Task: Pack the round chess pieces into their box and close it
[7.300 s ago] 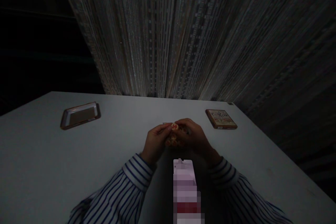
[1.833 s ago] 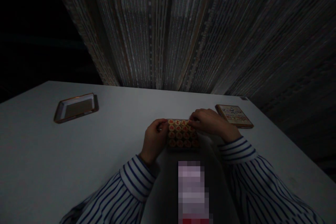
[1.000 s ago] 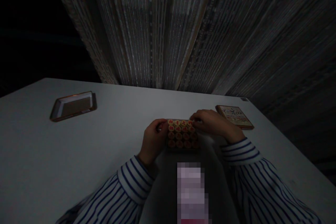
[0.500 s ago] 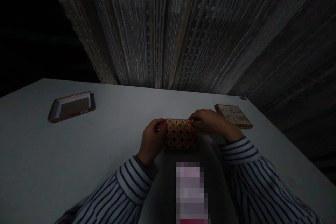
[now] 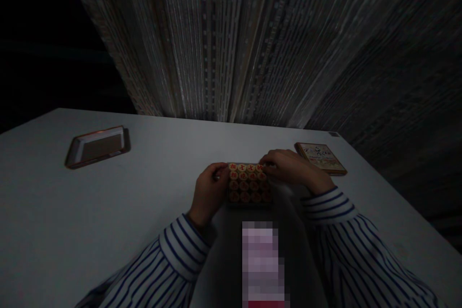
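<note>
Rows of round Chinese chess pieces with red characters lie packed in a small rectangular tray in front of me. My left hand grips the tray's left side, thumb and fingers curled together at its upper corner. At the opposite upper corner, my right hand has its fingers bent down over the edge, beside the top-right piece. The tray's rim is mostly hidden by the pieces and the dim light. Both forearms wear blue-and-white striped sleeves.
An open shallow box with a reddish rim rests at the far left of the white table. To the right lies a flat box or cover with a printed picture. A striped curtain hangs behind the table's back edge.
</note>
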